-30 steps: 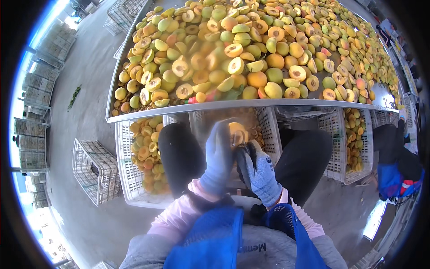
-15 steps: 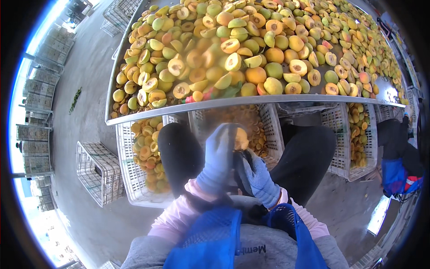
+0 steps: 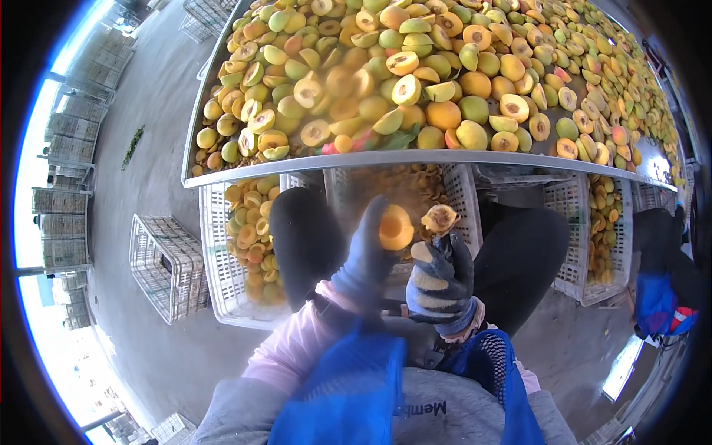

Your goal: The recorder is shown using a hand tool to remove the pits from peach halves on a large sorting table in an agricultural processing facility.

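Observation:
My left hand (image 3: 361, 256), in a blue glove, grips a yellow peach half (image 3: 396, 228) whose hollowed cut face shows. Closed around a dark tool (image 3: 443, 242) is my gloved right hand (image 3: 443, 289), just to the right; most of the tool is hidden in the fist. At the tool's tip sits a scooped-out brownish pit piece (image 3: 440, 217) with flesh around it. Both hands are over a white crate (image 3: 461, 196) between my knees, which holds brown pits and scraps.
A metal-rimmed table (image 3: 415, 157) heaped with cut peaches lies ahead. On my left stands a crate of peach halves (image 3: 251, 230), with another crate (image 3: 169, 267) beyond it. A further crate of peaches (image 3: 602, 222) is on the right, near another person (image 3: 660, 259).
My hands were together at the peach half; now they are apart. The right hand has turned and raised the tool, with the pit piece on its tip. The view has shifted slightly.

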A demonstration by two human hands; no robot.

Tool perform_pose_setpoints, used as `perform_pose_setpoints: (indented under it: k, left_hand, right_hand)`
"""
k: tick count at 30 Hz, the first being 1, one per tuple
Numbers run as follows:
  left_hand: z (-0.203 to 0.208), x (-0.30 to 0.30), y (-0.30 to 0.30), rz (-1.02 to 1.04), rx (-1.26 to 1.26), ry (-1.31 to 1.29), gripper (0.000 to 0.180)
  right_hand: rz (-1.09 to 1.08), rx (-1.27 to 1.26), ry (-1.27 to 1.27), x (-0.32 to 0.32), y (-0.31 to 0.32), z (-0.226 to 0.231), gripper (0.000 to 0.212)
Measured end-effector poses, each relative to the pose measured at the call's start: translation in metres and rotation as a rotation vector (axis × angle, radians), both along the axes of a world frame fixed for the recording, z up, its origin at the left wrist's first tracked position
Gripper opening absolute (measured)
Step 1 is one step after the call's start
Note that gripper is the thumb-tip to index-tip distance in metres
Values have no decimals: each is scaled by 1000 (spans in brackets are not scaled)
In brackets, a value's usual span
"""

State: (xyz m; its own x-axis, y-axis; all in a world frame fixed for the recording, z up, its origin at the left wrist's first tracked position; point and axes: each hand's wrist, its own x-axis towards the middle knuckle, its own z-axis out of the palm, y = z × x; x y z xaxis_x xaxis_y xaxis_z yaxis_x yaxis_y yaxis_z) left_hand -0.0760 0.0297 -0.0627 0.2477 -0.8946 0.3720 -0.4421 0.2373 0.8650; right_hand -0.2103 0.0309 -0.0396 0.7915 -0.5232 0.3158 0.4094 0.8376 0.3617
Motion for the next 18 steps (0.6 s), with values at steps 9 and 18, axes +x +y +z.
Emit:
perform_pose_setpoints:
  k: [9,18]
  left_hand:
    - [59,174,10,526,503,-563,33]
    - [40,95,-150,101,493,-997,55]
  right_hand:
    - [174,172,194,1,0,-46,53]
    - [270,168,869,-3,-16,-43,45]
